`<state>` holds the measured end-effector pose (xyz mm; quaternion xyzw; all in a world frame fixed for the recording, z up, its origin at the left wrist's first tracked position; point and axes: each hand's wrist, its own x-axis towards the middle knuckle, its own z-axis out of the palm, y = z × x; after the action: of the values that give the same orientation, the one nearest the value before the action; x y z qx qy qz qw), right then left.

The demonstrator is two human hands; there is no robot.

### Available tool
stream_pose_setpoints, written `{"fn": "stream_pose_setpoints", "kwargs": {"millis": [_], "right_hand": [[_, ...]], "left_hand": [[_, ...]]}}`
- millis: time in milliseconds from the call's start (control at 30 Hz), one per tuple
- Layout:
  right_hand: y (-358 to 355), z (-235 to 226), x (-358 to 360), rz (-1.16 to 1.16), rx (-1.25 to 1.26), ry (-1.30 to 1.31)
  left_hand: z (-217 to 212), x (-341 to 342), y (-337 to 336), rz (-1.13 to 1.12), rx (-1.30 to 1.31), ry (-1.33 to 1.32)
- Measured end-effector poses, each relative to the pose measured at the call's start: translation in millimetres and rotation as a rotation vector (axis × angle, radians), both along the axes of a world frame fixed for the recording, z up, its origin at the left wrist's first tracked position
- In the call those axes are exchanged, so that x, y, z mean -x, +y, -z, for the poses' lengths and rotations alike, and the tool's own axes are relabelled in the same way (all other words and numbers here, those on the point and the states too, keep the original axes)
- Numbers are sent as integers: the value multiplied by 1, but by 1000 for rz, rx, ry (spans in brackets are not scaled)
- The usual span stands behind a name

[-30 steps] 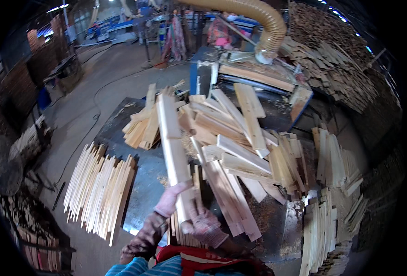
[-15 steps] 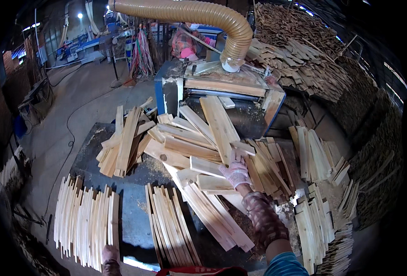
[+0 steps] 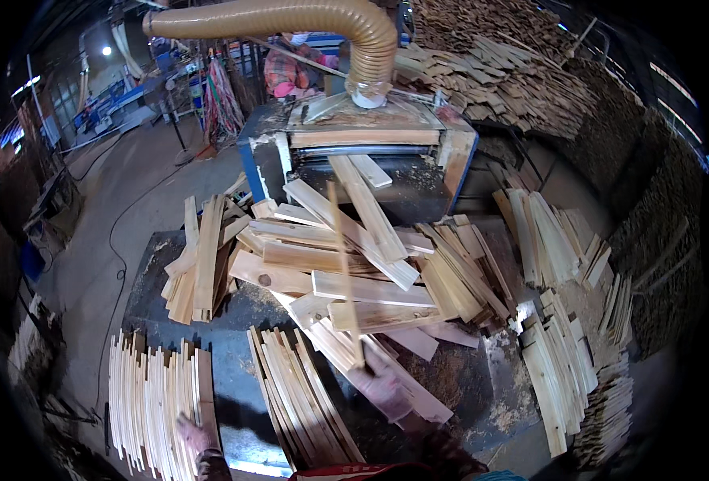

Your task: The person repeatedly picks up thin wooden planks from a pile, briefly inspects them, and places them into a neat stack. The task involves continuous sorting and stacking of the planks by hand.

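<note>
In my right hand, which wears a pale pinkish work glove, a long narrow wooden board is gripped by its near end. The board is turned edge-on and points away from me over the loose pile. My left hand, also gloved, rests at the near right side of a row of boards on edge, fingers partly stretched out. Between my hands stands a second, smaller group of boards on edge. Beyond them is the criss-crossed board pile on the dark table.
A planer-like machine with a thick tan hose stands behind the table. More board stacks lie at the right, and a large heap of wood rises behind. Another person is beyond the machine. A cable crosses the floor.
My right hand has come back toward me from the pile, now with a board in it. My left hand has moved slightly up along the left row. The view has shifted a little.
</note>
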<state>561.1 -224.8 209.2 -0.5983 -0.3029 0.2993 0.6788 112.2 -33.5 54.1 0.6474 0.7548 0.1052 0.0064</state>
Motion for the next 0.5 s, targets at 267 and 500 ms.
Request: {"fn": "stream_pose_setpoints", "kwargs": {"millis": [267, 500], "right_hand": [[23, -17, 69, -313, 84, -715], [91, -33, -127, 288, 562, -1286]], "left_hand": [[-176, -256, -16, 898, 662, -1233], [-193, -238, 106, 587, 564, -1256]]}}
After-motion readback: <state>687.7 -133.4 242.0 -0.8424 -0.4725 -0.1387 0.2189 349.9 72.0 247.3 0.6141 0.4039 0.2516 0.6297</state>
